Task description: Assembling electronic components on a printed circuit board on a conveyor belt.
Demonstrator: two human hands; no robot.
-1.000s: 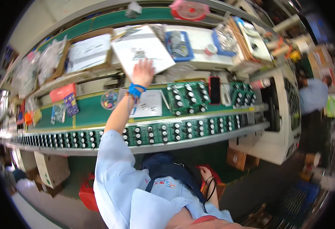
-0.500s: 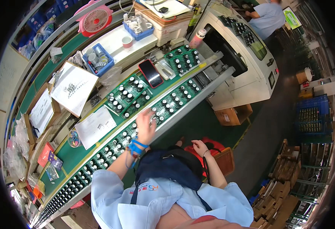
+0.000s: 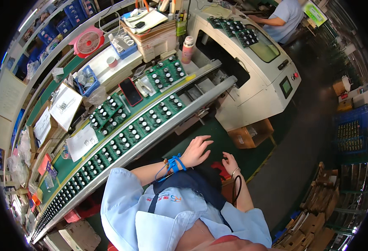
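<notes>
My left hand (image 3: 197, 150) hangs open below the conveyor rail, fingers spread, holding nothing; a blue coiled strap circles its wrist. My right hand (image 3: 231, 162) rests open near my lap, a thin bracelet on the wrist, also holding nothing. Above them a curved conveyor (image 3: 180, 121) carries a long row of green circuit boards (image 3: 150, 119) studded with black capacitors. More green boards (image 3: 166, 73) lie on the bench behind it. Neither hand touches a board.
A black phone (image 3: 130, 91) lies on the bench beside the boards. A pink fan (image 3: 87, 42), blue bins, papers and cardboard boxes crowd the back. A white machine (image 3: 251, 79) stands to the right, where another person in blue (image 3: 285, 16) works.
My left hand has come off the boards on the conveyor and dropped toward my lap. My head has turned right, so the bench has swung to the upper left.
</notes>
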